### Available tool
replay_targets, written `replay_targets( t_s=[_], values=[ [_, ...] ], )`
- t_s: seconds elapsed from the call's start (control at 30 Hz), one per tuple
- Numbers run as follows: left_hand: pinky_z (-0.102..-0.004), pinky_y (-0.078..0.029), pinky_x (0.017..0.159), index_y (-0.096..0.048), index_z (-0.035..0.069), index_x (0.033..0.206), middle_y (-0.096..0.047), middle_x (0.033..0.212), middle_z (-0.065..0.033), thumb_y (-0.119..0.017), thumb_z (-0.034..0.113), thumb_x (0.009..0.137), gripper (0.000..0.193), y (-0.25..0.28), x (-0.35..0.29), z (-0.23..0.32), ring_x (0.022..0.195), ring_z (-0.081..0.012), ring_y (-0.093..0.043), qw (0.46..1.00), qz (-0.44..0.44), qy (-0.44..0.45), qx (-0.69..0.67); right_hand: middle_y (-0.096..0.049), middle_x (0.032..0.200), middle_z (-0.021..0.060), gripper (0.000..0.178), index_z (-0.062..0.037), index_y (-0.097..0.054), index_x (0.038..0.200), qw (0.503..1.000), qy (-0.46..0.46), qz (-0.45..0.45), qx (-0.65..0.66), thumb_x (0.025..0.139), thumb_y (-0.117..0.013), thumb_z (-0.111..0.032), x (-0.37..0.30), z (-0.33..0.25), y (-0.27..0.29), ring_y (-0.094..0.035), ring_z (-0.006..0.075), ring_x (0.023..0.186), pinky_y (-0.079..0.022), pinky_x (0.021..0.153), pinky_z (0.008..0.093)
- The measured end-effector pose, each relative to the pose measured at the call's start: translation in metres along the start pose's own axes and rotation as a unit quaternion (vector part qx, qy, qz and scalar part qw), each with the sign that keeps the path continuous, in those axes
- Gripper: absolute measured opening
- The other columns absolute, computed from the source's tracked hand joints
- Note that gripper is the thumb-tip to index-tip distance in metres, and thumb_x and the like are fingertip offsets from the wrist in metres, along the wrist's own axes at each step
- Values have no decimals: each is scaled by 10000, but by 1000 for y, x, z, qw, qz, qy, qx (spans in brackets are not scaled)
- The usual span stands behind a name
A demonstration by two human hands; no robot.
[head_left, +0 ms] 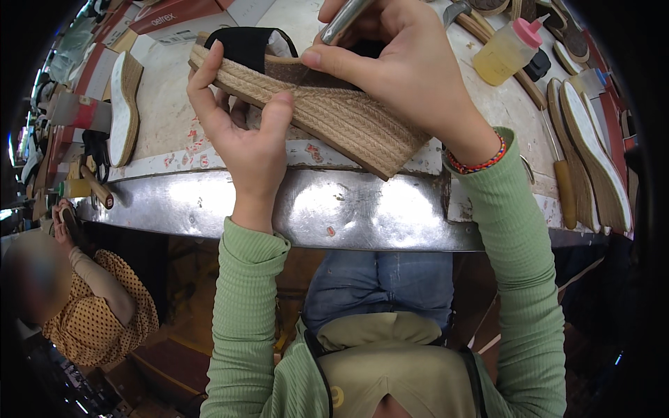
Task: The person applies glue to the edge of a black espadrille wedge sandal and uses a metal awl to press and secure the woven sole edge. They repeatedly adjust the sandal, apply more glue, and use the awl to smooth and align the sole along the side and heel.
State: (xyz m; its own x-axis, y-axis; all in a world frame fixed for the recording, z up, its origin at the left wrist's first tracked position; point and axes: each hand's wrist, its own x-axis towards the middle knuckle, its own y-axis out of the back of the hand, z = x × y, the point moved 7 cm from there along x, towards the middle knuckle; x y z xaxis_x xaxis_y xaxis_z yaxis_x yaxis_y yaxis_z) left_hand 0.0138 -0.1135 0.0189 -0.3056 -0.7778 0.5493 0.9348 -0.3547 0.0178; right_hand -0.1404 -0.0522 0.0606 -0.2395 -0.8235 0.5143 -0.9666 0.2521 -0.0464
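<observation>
A wedge sandal [334,115] with a braided, rope-wrapped sole and a black upper is tilted above the workbench, its toe to the left and its thick heel to the right. My left hand [244,129] grips it from the near side, fingers and thumb closed on the sole. A slim silver metal tool [345,19] is held in my right hand [411,66], over the far side of the shoe. My right thumb lies at the upper edge of the sole, near the black strap. The tool's working tip is hidden. White stuffing shows inside the black upper.
A bottle of yellow liquid with a pink cap [507,52] stands at right, near a hammer [470,21]. Wedge soles [592,153] and a wooden-handled awl [564,191] lie far right. Left are another wedge sole [125,108], a red shoebox [185,21] and a seated co-worker [104,299].
</observation>
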Motion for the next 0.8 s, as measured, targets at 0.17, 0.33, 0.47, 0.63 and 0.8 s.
replay_targets(
  t_s=[0.17,0.33,0.47,0.63,0.8],
  values=[
    [-336,-467,971,-367,71,1436,-477,1249,-113,-677,-28,755,756,0,1,-1,1107,-202,-559,1000,4,0,15,-604,911,49,329,4,-529,1060,999,11,5,-53,810,-741,34,-2,-3,2,-638,113,818,-519,730,259],
    [-335,-463,971,-365,63,1446,-485,1252,-115,-649,-2,782,724,1,1,-1,1092,-196,-548,999,3,17,-43,-607,901,46,308,5,-541,1049,1000,-18,1,-10,812,-736,34,0,3,3,-635,107,813,-517,729,258],
    [-324,-456,966,-358,53,1459,-493,1252,-113,-626,49,818,695,1,1,-1,1085,-191,-535,998,6,26,-63,-608,900,42,298,-2,-542,1035,1000,-1,-15,-15,810,-733,36,0,2,1,-632,101,813,-515,728,256],
    [-328,-446,977,-353,41,1459,-485,1262,-100,-652,76,836,692,0,-3,-1,1104,-191,-529,998,3,30,-62,-613,912,40,303,-7,-536,1049,999,-38,-10,-10,830,-746,12,-1,2,5,-631,103,825,-516,731,252],
    [-351,-435,1020,-352,42,1456,-395,1354,-105,-730,54,820,740,0,-2,-1,1176,-210,-510,1000,4,0,12,-638,927,55,330,-11,-521,1086,994,-58,31,93,858,-759,-24,0,5,14,-643,114,848,-525,743,244]
  ],
)
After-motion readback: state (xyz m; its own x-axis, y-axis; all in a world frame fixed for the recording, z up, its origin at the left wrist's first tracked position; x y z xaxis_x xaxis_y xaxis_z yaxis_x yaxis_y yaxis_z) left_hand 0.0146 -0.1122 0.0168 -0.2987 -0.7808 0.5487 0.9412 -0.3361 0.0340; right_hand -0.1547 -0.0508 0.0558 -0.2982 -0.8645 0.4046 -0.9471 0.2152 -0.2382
